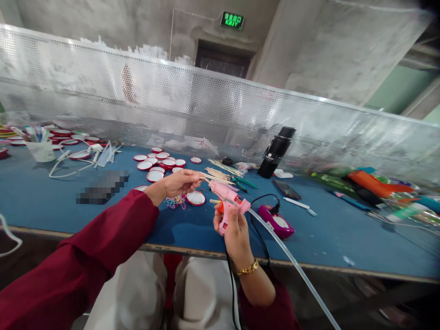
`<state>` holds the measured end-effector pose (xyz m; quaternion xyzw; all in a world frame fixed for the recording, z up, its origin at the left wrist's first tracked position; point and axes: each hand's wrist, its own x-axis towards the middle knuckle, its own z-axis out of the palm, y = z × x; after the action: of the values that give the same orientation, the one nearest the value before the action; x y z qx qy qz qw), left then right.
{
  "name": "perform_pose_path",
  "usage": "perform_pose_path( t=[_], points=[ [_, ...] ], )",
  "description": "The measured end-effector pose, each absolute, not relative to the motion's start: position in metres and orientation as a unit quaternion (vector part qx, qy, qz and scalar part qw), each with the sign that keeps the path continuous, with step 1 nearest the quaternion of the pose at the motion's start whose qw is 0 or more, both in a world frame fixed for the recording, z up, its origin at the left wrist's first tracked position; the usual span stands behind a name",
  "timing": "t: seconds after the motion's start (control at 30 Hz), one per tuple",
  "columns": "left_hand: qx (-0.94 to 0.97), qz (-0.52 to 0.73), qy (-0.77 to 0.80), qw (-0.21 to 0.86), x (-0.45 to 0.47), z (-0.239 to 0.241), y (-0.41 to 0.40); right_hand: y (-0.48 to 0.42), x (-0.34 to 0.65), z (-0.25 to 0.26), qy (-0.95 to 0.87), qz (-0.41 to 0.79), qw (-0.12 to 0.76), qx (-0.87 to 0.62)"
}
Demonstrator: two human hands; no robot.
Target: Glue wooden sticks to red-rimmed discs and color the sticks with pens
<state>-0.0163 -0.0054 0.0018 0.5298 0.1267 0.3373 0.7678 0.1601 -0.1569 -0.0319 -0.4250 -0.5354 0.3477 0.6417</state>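
Observation:
My right hand [237, 231] is wrapped round the handle of a pink hot glue gun [227, 195], which points up and to the left. A long clear glue stick [292, 261] runs out of the gun's back and down past the table edge. Close to the nozzle, my left hand [184, 182] pinches a thin pale stick [203, 178], mostly hidden by the fingers. Below that hand lie a white round cap with a red rim [195, 198] and a small heap of coloured paper clips [176, 201].
Several red-rimmed caps [156, 175] are spread behind my left hand. Loose wooden sticks [218, 176] and green-handled pliers [245, 183] lie beyond the gun. Right of it are a purple power socket [277, 222], a black bottle [277, 153] and a phone [287, 189]. A perforated metal screen [206, 105] borders the back.

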Motion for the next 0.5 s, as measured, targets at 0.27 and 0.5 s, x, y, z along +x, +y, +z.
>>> perform_pose_path(
  t=[0.27,0.5],
  points=[
    [0.53,0.343,0.141,0.762,-0.0154,0.0018,-0.0057,-0.1555,0.1609,-0.0351,-0.539,0.352,0.642,-0.416],
    [0.525,0.346,0.138,0.765,-0.0154,0.0028,-0.0065,-0.1553,0.1604,-0.0341,-0.538,0.345,0.643,-0.422]
  ],
)
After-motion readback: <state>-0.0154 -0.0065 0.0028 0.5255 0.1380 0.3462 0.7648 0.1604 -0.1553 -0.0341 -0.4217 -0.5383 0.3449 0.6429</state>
